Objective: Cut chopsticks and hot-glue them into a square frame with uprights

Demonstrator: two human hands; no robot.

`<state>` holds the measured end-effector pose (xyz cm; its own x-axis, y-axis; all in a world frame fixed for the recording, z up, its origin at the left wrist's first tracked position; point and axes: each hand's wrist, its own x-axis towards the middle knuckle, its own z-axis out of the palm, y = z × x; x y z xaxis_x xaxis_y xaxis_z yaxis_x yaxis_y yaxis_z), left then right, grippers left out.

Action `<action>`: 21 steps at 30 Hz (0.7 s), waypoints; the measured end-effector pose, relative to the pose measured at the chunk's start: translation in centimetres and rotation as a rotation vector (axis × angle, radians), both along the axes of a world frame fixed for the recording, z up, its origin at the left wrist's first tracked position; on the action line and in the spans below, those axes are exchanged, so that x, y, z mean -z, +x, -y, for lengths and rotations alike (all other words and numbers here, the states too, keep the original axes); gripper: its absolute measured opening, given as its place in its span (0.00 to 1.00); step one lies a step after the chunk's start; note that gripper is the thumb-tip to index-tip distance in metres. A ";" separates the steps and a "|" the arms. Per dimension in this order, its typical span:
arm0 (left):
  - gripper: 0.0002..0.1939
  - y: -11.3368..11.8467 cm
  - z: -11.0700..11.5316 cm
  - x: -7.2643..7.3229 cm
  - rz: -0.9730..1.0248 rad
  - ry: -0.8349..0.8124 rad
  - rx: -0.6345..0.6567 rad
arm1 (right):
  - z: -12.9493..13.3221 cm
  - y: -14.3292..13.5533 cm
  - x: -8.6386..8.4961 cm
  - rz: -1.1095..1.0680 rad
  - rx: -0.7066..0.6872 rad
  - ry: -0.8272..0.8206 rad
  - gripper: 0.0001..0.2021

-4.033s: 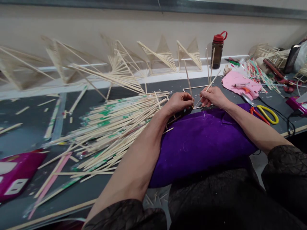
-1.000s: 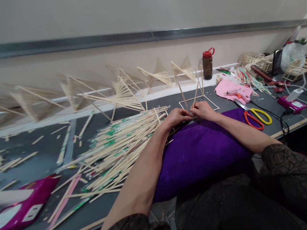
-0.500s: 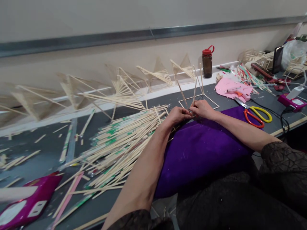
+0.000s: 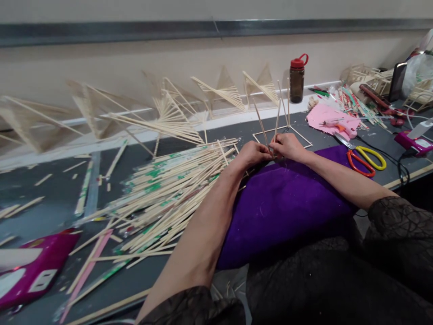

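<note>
My left hand (image 4: 256, 153) and my right hand (image 4: 287, 145) are close together at the near corner of a frame of thin wooden sticks (image 4: 301, 136). Two slanted sticks (image 4: 277, 118) rise from between my fingers, and two more stand upright at the frame's far corner. Both hands are closed in a pinch around the lower ends of the slanted sticks. The fingertips partly hide the joint there. Under my forearms lies a purple cloth (image 4: 287, 212), and a large pile of loose wooden sticks (image 4: 176, 194) spreads beside my left arm.
Scissors (image 4: 367, 160) with red and yellow handles lie right of my right hand, near a pink glue gun (image 4: 340, 125) on pink paper (image 4: 318, 117). A red-capped bottle (image 4: 297, 81) stands by the wall. Twisted stick models (image 4: 216, 97) line the back. Magenta power strips (image 4: 43, 266) sit at both sides.
The camera view has tilted down a little, so everything sits higher in the picture. My hands keep their pinch on the sticks, with hardly any shift against the frame.
</note>
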<state>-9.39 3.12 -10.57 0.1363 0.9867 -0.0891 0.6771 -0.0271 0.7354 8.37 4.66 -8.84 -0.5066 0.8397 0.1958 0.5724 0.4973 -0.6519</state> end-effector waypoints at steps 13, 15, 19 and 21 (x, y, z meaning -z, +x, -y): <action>0.09 0.2 0.1 -0.1 -0.012 -0.014 0.003 | -0.1 -0.1 0.0 0.000 0.004 0.013 0.12; 0.09 0.1 0.0 0.0 -0.007 -0.014 0.011 | 0.0 0.0 0.0 0.001 0.009 0.014 0.12; 0.09 0.0 0.0 0.2 0.032 -0.042 0.008 | 0.2 0.3 0.3 -0.056 -0.003 -0.016 0.12; 0.09 -0.1 0.1 0.2 0.061 -0.056 0.007 | 0.1 0.4 0.6 -0.066 -0.013 -0.004 0.12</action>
<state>-9.47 3.01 -10.73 0.1502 0.9794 -0.1351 0.6311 0.0102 0.7757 8.77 4.51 -9.39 -0.5039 0.8338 0.2255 0.5217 0.5019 -0.6899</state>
